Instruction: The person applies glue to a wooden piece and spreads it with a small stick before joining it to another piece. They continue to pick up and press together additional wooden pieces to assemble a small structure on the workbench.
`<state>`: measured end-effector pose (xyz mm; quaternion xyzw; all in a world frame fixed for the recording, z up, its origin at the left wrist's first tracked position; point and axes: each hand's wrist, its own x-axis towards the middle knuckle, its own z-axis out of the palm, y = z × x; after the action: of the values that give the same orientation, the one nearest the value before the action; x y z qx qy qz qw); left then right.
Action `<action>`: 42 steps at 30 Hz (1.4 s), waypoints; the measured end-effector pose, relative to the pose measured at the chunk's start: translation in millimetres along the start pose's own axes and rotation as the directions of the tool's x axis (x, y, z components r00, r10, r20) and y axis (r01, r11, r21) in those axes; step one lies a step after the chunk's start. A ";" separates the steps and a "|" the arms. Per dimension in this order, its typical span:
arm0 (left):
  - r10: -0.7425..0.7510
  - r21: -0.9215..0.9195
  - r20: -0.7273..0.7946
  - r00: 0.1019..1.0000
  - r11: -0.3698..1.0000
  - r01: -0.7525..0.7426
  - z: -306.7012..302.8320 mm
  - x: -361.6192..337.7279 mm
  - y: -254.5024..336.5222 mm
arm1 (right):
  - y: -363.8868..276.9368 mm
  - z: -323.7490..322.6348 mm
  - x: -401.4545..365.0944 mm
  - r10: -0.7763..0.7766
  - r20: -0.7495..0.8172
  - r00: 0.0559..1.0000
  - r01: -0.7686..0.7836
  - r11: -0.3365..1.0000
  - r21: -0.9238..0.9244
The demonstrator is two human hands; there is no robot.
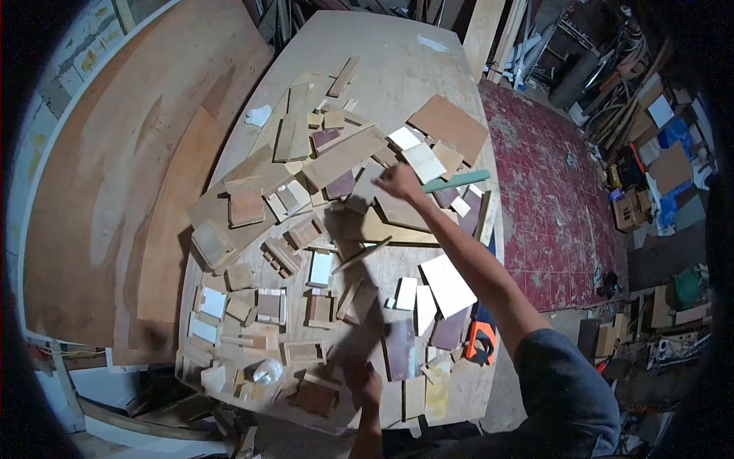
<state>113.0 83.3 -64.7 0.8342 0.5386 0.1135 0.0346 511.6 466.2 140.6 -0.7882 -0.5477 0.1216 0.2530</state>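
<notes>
A white flat piece (424,163) lay on the far part of the table (367,61), just beside the right hand (399,182). A green strip (459,180) was near that hand too. Its grip was curled, but I couldn't tell if it pinched anything. The left hand (365,381) was down low in the shade, near a dark brown block (317,395), and I couldn't tell how its grip was. Little wooden boxes (304,352) sat around. An orange handle (479,330) lay by the table's edge, and past it was a red floor (535,191).
</notes>
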 end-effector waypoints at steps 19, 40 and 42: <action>-0.241 -0.479 0.130 0.962 0.834 0.274 -69.2 68.0 4.2 | 22.6 157.0 307.5 -0.251 0.026 0.968 0.233 0.850 -0.472; -0.297 -0.508 0.256 0.920 0.768 0.390 -71.6 63.7 5.9 | -28.1 36.7 223.8 -0.307 0.609 0.732 -0.489 0.386 0.782; -0.246 -0.506 0.234 0.941 0.796 0.334 -57.1 48.3 5.4 | -50.6 15.9 171.3 -0.529 0.659 0.534 -0.554 0.370 0.746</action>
<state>123.9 121.1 -0.8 0.7042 0.6021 0.1876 0.3262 527.1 642.6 168.7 -0.3345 -0.4149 0.7716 0.3471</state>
